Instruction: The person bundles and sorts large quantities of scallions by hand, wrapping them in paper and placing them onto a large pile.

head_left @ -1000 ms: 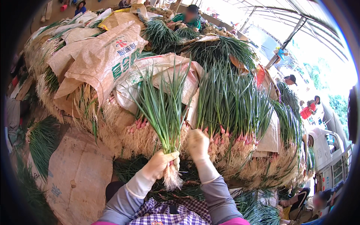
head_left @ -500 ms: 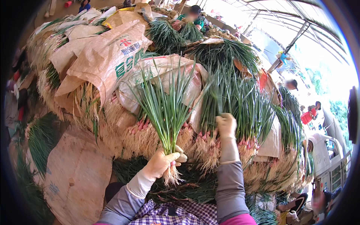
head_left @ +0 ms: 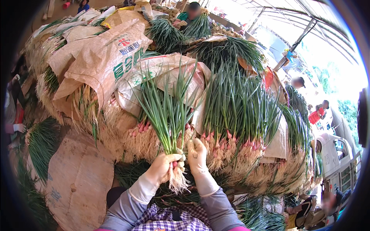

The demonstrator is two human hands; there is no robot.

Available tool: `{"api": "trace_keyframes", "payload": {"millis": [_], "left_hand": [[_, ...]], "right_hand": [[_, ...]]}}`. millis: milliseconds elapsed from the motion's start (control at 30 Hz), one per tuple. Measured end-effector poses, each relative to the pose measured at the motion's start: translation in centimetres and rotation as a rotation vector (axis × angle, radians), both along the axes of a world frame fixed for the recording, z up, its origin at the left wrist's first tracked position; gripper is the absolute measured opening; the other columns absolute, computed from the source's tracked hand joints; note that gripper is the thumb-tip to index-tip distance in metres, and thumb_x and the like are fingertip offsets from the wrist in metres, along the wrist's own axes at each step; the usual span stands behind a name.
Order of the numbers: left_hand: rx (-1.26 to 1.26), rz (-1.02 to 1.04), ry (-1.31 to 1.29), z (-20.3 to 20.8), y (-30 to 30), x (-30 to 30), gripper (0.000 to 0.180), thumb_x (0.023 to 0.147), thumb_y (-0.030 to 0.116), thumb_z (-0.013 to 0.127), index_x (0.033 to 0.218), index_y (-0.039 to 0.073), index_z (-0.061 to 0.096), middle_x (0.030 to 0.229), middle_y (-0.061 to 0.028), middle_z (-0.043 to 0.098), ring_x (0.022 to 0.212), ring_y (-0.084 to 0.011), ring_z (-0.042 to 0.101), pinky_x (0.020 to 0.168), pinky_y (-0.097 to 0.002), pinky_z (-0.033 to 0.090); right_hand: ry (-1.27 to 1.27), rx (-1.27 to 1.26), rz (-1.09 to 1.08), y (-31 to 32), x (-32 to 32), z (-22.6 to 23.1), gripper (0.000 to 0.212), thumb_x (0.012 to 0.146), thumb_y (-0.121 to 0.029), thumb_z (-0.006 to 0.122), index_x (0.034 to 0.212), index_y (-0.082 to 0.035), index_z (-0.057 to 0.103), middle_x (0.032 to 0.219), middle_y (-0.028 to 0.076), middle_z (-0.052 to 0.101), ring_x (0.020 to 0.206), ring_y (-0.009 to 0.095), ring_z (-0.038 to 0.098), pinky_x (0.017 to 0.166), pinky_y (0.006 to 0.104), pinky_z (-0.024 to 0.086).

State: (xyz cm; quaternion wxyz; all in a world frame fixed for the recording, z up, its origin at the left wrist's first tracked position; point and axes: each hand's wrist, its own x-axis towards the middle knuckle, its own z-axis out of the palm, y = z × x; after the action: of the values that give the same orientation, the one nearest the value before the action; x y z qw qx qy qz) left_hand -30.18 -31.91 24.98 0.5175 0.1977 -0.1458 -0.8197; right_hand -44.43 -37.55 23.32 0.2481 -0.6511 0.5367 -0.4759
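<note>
My left hand (head_left: 166, 166), in a cream glove, is wrapped round a bunch of green onions (head_left: 166, 119) just above the roots. Long green leaves fan upward from it, with pinkish bulbs and pale roots hanging below. Close beside the bunch, my gloved right hand (head_left: 197, 154) has its fingers curled in a pinch; whatever lies between them is hidden. Beyond my right hand, a row of green onions (head_left: 241, 111) lies on the pile, leaves up and reddish bulbs toward me.
Printed woven sacks (head_left: 104, 63) cover part of the big heap. A brown sack sheet (head_left: 79, 177) lies at the lower left, beside loose onion leaves (head_left: 41, 144). A person in green (head_left: 189, 17) is behind the heap. A white truck (head_left: 335, 158) stands at right.
My right hand has come from the row on the right, moving left and down to the bunch. My left hand still holds the bunch in nearly the same place.
</note>
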Motion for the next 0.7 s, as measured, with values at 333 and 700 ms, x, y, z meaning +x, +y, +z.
{"api": "trace_keyframes", "payload": {"millis": [333, 700], "left_hand": [[-0.027, 0.194, -0.493, -1.2, -1.2, 1.9, 0.032, 0.088, 0.003, 0.049, 0.12, 0.001, 0.048, 0.102, -0.0138, 0.064, 0.066, -0.0148, 0.062, 0.059, -0.026, 0.052], [-0.172, -0.039, -0.389, 1.4, 0.9, 2.4, 0.05, 0.089, 0.001, 0.049, 0.137, 0.005, 0.037, 0.093, -0.0138, 0.065, 0.065, -0.0093, 0.058, 0.059, -0.0213, 0.049]], "right_hand": [[1.025, 0.116, -0.207, -6.0, -3.1, 4.4, 0.049, 0.084, -0.023, 0.063, 0.122, 0.003, 0.047, 0.09, 0.017, 0.064, 0.075, 0.025, 0.066, 0.067, 0.0341, 0.055], [0.227, 0.148, -0.322, -10.0, -12.7, 15.3, 0.019, 0.084, -0.015, 0.049, 0.08, 0.002, 0.059, 0.058, 0.01, 0.057, 0.043, 0.016, 0.054, 0.044, 0.031, 0.045]]}}
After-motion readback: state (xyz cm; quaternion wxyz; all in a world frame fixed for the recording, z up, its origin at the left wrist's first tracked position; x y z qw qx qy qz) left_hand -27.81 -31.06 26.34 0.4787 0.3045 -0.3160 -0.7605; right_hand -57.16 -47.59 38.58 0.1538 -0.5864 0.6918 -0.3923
